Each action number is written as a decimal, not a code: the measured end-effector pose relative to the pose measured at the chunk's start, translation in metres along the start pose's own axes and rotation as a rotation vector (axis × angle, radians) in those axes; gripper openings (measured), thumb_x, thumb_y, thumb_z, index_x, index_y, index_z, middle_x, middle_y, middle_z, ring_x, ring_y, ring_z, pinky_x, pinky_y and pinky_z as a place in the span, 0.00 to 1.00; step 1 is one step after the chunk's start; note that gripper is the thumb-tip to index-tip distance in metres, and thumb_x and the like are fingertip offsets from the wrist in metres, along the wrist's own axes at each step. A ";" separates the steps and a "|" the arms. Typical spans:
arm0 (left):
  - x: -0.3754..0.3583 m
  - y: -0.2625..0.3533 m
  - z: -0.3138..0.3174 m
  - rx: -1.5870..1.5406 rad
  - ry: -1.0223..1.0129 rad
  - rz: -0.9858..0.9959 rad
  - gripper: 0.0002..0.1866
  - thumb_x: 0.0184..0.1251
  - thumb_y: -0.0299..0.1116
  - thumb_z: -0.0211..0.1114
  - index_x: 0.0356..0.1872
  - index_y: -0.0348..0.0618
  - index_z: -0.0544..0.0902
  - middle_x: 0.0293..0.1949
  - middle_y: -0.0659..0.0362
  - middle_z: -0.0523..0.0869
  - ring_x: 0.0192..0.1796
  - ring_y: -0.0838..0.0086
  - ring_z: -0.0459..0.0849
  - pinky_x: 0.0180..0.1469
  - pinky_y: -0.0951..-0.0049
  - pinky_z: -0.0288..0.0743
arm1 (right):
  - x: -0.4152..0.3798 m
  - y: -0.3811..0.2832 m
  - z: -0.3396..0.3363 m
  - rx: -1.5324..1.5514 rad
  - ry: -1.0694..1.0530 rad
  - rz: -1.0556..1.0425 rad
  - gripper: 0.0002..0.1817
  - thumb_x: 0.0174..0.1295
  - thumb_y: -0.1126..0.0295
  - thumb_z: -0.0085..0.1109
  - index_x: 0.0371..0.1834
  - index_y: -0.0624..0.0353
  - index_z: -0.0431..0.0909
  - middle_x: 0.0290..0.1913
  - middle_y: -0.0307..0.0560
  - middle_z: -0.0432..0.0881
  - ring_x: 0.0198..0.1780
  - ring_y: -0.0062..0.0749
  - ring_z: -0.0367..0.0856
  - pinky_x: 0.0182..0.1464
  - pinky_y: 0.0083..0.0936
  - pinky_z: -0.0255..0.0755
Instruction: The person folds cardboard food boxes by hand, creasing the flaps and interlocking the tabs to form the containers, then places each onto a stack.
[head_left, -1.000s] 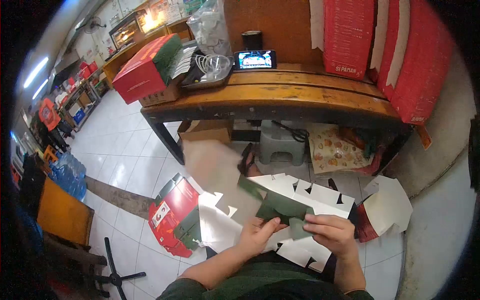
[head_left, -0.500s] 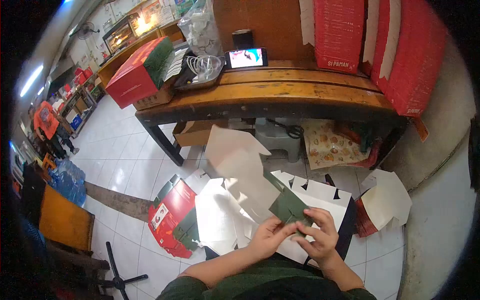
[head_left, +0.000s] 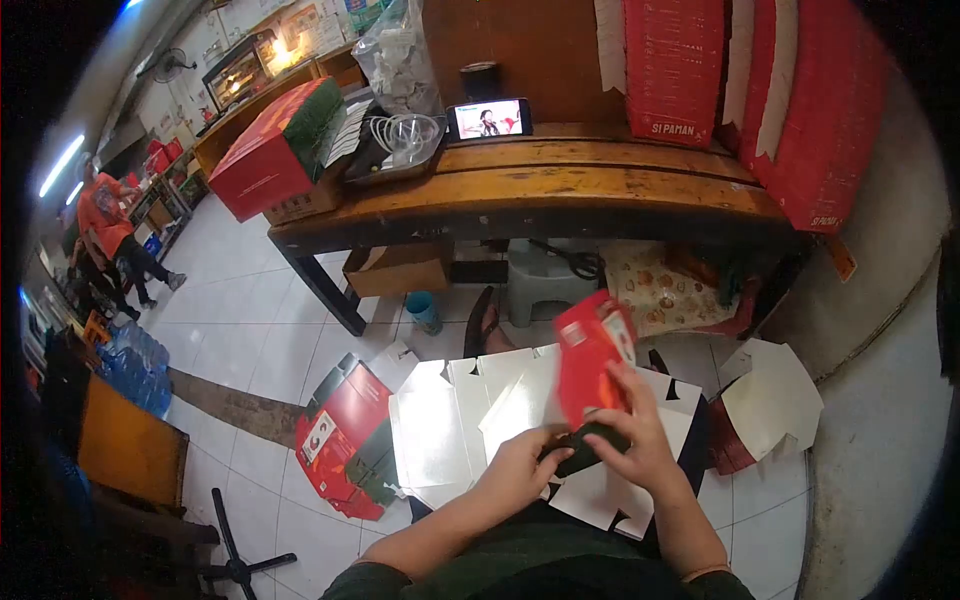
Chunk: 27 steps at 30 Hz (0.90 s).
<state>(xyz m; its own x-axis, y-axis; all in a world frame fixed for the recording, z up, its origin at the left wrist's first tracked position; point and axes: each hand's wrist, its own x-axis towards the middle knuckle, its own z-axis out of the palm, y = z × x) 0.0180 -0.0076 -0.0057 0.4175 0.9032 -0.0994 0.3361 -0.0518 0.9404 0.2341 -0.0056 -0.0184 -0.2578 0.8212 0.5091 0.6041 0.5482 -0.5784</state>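
Over my lap, both hands grip one piece of printed cardboard [head_left: 590, 350], red above and dark green at its lower end, slightly blurred. My left hand [head_left: 525, 465] pinches the green lower end. My right hand [head_left: 635, 430] is wrapped round its right side, with the fingers partly on the red face. Beneath them, flat white card sheets [head_left: 430, 430] with slots and tabs lie across my lap. To the left on the floor is a red and green flat carton [head_left: 345, 435]. A white and red carton piece [head_left: 770, 410] lies to the right.
A wooden bench [head_left: 560, 185] ahead bears a lit phone [head_left: 490, 119], a red box [head_left: 270, 150], a tray with cables and tall red cartons [head_left: 675, 70]. Below are a grey stool [head_left: 535, 285] and a blue cup [head_left: 423, 312]. A person in orange [head_left: 105, 215] stands far left.
The card in my hands has turned from its white side to its red side and swung right, more upright. The blue cup now shows. The person in orange has shifted.
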 end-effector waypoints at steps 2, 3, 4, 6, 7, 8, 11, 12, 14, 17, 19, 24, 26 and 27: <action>0.001 -0.018 0.004 0.119 0.035 0.187 0.19 0.73 0.30 0.64 0.63 0.39 0.79 0.36 0.49 0.83 0.36 0.62 0.84 0.44 0.64 0.78 | -0.001 0.000 0.014 0.119 0.098 0.037 0.15 0.54 0.72 0.72 0.45 0.58 0.83 0.74 0.65 0.63 0.75 0.61 0.63 0.74 0.49 0.59; 0.000 -0.012 0.002 0.133 0.020 0.161 0.19 0.72 0.30 0.65 0.62 0.38 0.80 0.36 0.49 0.83 0.37 0.62 0.84 0.44 0.64 0.78 | -0.003 -0.005 0.018 0.110 0.258 0.090 0.15 0.54 0.74 0.71 0.44 0.59 0.82 0.74 0.64 0.64 0.74 0.63 0.63 0.74 0.47 0.60; 0.000 -0.002 -0.001 0.147 0.006 0.133 0.19 0.72 0.30 0.65 0.61 0.38 0.80 0.37 0.48 0.83 0.38 0.61 0.85 0.45 0.64 0.78 | -0.003 -0.009 0.022 0.101 0.416 0.143 0.14 0.54 0.76 0.71 0.44 0.61 0.80 0.73 0.64 0.64 0.74 0.64 0.64 0.73 0.45 0.61; 0.000 0.002 -0.004 0.181 -0.001 0.124 0.18 0.72 0.30 0.65 0.60 0.38 0.81 0.37 0.48 0.83 0.40 0.60 0.85 0.45 0.64 0.78 | 0.002 -0.012 0.019 0.055 0.352 0.074 0.14 0.54 0.78 0.70 0.44 0.63 0.80 0.72 0.62 0.69 0.73 0.62 0.66 0.73 0.43 0.63; -0.001 -0.001 -0.004 0.204 0.005 0.141 0.17 0.72 0.30 0.65 0.59 0.38 0.81 0.38 0.48 0.83 0.40 0.60 0.86 0.44 0.64 0.78 | 0.004 -0.011 0.015 0.092 0.225 0.043 0.13 0.55 0.78 0.70 0.43 0.63 0.80 0.71 0.61 0.70 0.73 0.61 0.67 0.73 0.43 0.62; -0.001 -0.004 -0.004 0.228 0.009 0.160 0.17 0.72 0.30 0.65 0.59 0.37 0.82 0.38 0.48 0.83 0.40 0.60 0.86 0.44 0.64 0.78 | 0.006 -0.009 0.010 0.128 0.100 0.011 0.13 0.55 0.77 0.70 0.43 0.63 0.80 0.71 0.60 0.71 0.74 0.60 0.67 0.73 0.44 0.62; -0.002 -0.012 -0.001 0.233 -0.004 0.171 0.15 0.72 0.30 0.65 0.56 0.36 0.82 0.38 0.49 0.83 0.42 0.59 0.87 0.46 0.65 0.79 | 0.010 -0.008 -0.003 0.193 -0.027 -0.022 0.12 0.55 0.76 0.70 0.43 0.62 0.83 0.69 0.59 0.74 0.75 0.57 0.67 0.74 0.45 0.60; -0.002 -0.015 -0.001 0.215 0.005 0.194 0.15 0.72 0.30 0.65 0.55 0.36 0.82 0.38 0.50 0.83 0.43 0.59 0.87 0.47 0.65 0.79 | 0.009 -0.008 -0.004 0.188 -0.052 -0.033 0.12 0.55 0.76 0.71 0.42 0.61 0.83 0.69 0.59 0.74 0.75 0.57 0.67 0.75 0.45 0.60; 0.001 -0.019 -0.001 0.180 0.023 0.239 0.14 0.72 0.31 0.65 0.54 0.36 0.82 0.40 0.50 0.84 0.45 0.59 0.87 0.49 0.65 0.80 | 0.005 0.001 -0.003 0.308 -0.013 -0.118 0.15 0.59 0.76 0.68 0.49 0.61 0.82 0.72 0.57 0.70 0.76 0.54 0.64 0.76 0.44 0.58; -0.002 0.003 -0.015 0.113 -0.019 0.207 0.13 0.72 0.33 0.66 0.52 0.37 0.84 0.46 0.49 0.85 0.50 0.58 0.87 0.54 0.65 0.80 | -0.003 0.017 0.009 0.453 0.217 0.055 0.22 0.68 0.71 0.60 0.65 0.60 0.71 0.78 0.53 0.60 0.78 0.48 0.60 0.77 0.42 0.56; 0.003 -0.012 -0.018 0.119 -0.040 0.390 0.11 0.72 0.33 0.66 0.49 0.38 0.87 0.49 0.50 0.84 0.43 0.61 0.86 0.48 0.66 0.80 | -0.008 0.024 0.014 0.535 0.423 0.280 0.29 0.75 0.67 0.54 0.76 0.59 0.60 0.82 0.50 0.52 0.80 0.43 0.56 0.78 0.41 0.54; -0.005 -0.012 -0.028 0.278 -0.173 0.239 0.09 0.70 0.35 0.68 0.41 0.42 0.91 0.61 0.50 0.82 0.63 0.57 0.81 0.63 0.61 0.76 | -0.012 0.031 0.010 0.752 0.364 0.658 0.36 0.76 0.53 0.52 0.82 0.44 0.49 0.81 0.51 0.52 0.79 0.45 0.56 0.73 0.47 0.60; -0.008 -0.016 -0.032 0.353 -0.151 0.252 0.08 0.68 0.35 0.69 0.39 0.43 0.91 0.63 0.51 0.81 0.65 0.55 0.80 0.65 0.61 0.75 | -0.013 0.029 0.006 0.747 0.376 0.777 0.38 0.74 0.45 0.53 0.83 0.33 0.49 0.81 0.51 0.52 0.75 0.46 0.63 0.66 0.49 0.68; -0.011 -0.017 -0.036 0.359 -0.146 0.313 0.09 0.68 0.36 0.69 0.37 0.42 0.91 0.63 0.51 0.81 0.64 0.56 0.81 0.60 0.63 0.77 | -0.015 0.037 0.009 0.709 0.350 0.855 0.37 0.74 0.43 0.50 0.83 0.34 0.49 0.80 0.51 0.55 0.72 0.46 0.68 0.65 0.52 0.68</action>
<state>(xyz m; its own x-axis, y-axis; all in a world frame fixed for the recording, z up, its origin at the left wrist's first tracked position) -0.0222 -0.0017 -0.0086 0.6503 0.7529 0.1014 0.4344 -0.4780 0.7634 0.2535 0.0040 -0.0526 0.3190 0.9380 -0.1354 -0.1055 -0.1069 -0.9887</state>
